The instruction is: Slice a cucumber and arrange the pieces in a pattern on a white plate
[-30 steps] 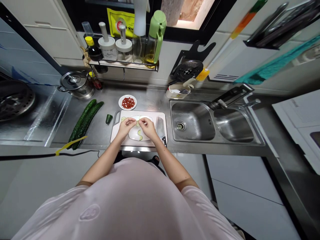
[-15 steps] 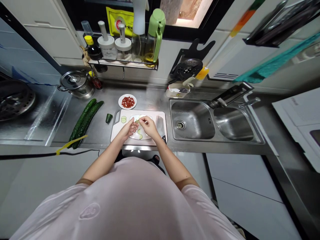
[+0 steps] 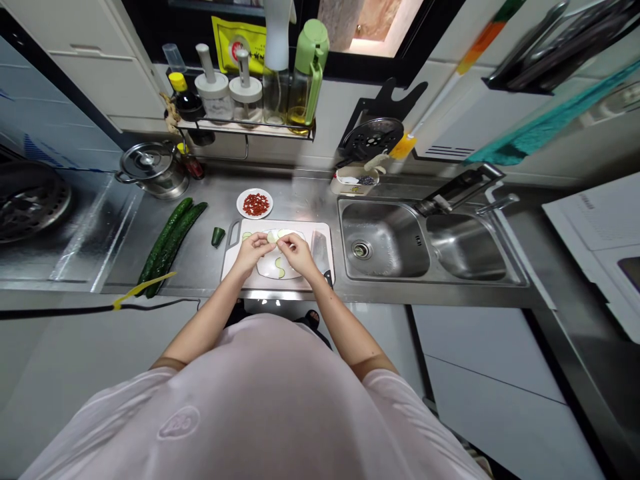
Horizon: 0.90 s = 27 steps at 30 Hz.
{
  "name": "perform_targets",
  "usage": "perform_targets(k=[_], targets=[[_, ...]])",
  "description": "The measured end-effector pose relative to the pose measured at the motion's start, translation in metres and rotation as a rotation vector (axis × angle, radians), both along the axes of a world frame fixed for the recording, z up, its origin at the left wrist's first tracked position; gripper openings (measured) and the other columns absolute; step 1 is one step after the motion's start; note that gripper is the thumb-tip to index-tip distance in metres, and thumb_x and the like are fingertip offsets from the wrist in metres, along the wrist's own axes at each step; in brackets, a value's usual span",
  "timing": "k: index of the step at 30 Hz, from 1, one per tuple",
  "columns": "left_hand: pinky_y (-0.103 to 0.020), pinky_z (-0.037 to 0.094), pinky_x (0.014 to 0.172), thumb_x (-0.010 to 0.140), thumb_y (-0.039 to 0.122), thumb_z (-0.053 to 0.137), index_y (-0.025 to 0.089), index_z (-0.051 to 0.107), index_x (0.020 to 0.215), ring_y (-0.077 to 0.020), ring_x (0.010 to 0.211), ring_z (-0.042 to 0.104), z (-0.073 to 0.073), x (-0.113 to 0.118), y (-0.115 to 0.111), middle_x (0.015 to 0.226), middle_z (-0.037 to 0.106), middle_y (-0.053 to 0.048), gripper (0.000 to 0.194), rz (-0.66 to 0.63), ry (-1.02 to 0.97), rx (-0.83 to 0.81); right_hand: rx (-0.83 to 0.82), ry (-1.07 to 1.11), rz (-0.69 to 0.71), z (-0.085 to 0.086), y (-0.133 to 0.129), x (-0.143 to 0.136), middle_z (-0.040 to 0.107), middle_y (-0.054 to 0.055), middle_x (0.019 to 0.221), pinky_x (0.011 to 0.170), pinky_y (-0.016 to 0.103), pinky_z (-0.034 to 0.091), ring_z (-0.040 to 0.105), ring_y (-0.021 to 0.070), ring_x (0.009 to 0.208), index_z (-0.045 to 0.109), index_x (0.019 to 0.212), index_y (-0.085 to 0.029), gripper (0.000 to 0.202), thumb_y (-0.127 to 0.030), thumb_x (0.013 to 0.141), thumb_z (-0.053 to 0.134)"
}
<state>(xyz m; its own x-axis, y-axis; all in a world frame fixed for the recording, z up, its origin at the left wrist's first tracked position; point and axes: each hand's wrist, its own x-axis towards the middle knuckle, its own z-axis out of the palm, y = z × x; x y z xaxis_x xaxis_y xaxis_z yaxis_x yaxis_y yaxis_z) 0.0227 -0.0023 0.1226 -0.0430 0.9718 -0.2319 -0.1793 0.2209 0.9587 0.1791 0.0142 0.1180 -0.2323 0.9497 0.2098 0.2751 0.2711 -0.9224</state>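
My left hand [image 3: 254, 252] and my right hand [image 3: 296, 253] meet above a white plate [image 3: 267, 270], fingertips pinched together. Between them they grip a pale green cucumber slice [image 3: 273, 237] by its edges. More cucumber slices [image 3: 280, 269] lie on the plate, which rests on a light pink cutting board [image 3: 250, 283]. At the board's left, other slices are partly covered by my left hand. A broad kitchen knife [image 3: 320, 248] lies along the board's right side, right of my right hand.
Two whole cucumbers [image 3: 173, 237] and a cucumber end [image 3: 218, 236] lie left of the board. Behind it stands a plate of chopped red pieces [image 3: 256, 204]. A double sink [image 3: 385, 237] is at right, a lidded pot [image 3: 150, 170] at back left.
My left hand has turned from palm up and loosely open to a pinch on the cucumber slice, moving slightly up and left. My right hand stays nearly in place.
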Motion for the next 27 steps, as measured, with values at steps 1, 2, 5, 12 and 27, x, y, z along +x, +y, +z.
perform_targets(k=[1, 2, 5, 12, 27], targets=[[-0.018, 0.036, 0.053, 0.054, 0.032, 0.078, 0.017, 0.057, 0.083, -0.0079, 0.060, 0.053, 0.000, 0.000, 0.000, 0.066, 0.057, 0.003, 0.039, 0.007, 0.009, 0.030, -0.004, -0.002, -0.002, 0.000, 0.000, 0.000, 0.058, 0.001, 0.081, 0.064, 0.023, 0.040, 0.052, 0.0126, 0.075, 0.060, 0.079, -0.019, 0.015, -0.032, 0.083, 0.052], [-0.019, 0.038, 0.056, 0.055, 0.031, 0.078, 0.016, 0.057, 0.083, -0.0078, 0.061, 0.053, -0.001, 0.001, -0.001, 0.067, 0.057, 0.003, 0.038, 0.012, 0.016, 0.057, -0.007, -0.004, -0.004, 0.000, 0.000, 0.000, 0.058, 0.001, 0.081, 0.064, 0.023, 0.041, 0.052, 0.0126, 0.075, 0.060, 0.079, -0.019, 0.015, -0.032, 0.083, 0.052], [-0.021, 0.042, 0.064, 0.056, 0.030, 0.077, 0.016, 0.058, 0.083, -0.0079, 0.064, 0.055, -0.002, 0.002, -0.002, 0.070, 0.059, 0.002, 0.036, 0.034, 0.038, 0.120, -0.016, -0.013, -0.009, -0.001, -0.001, -0.001, 0.058, 0.000, 0.080, 0.066, 0.024, 0.041, 0.052, 0.0128, 0.074, 0.060, 0.078, -0.020, 0.015, -0.033, 0.082, 0.053], [-0.022, 0.043, 0.065, 0.059, 0.030, 0.076, 0.016, 0.057, 0.084, -0.0085, 0.065, 0.055, -0.007, 0.004, -0.003, 0.072, 0.059, 0.002, 0.034, 0.069, 0.065, 0.170, -0.049, 0.006, -0.029, -0.004, -0.002, -0.003, 0.059, 0.000, 0.078, 0.066, 0.025, 0.041, 0.052, 0.0130, 0.072, 0.059, 0.076, -0.019, 0.016, -0.034, 0.079, 0.054], [-0.021, 0.043, 0.065, 0.059, 0.031, 0.074, 0.017, 0.054, 0.084, -0.0083, 0.064, 0.054, -0.006, 0.010, -0.001, 0.071, 0.058, 0.002, 0.034, 0.084, 0.050, 0.130, -0.189, 0.126, -0.006, -0.008, -0.002, -0.005, 0.058, -0.001, 0.072, 0.067, 0.025, 0.043, 0.054, 0.0127, 0.069, 0.056, 0.073, -0.019, 0.021, -0.040, 0.076, 0.057]])
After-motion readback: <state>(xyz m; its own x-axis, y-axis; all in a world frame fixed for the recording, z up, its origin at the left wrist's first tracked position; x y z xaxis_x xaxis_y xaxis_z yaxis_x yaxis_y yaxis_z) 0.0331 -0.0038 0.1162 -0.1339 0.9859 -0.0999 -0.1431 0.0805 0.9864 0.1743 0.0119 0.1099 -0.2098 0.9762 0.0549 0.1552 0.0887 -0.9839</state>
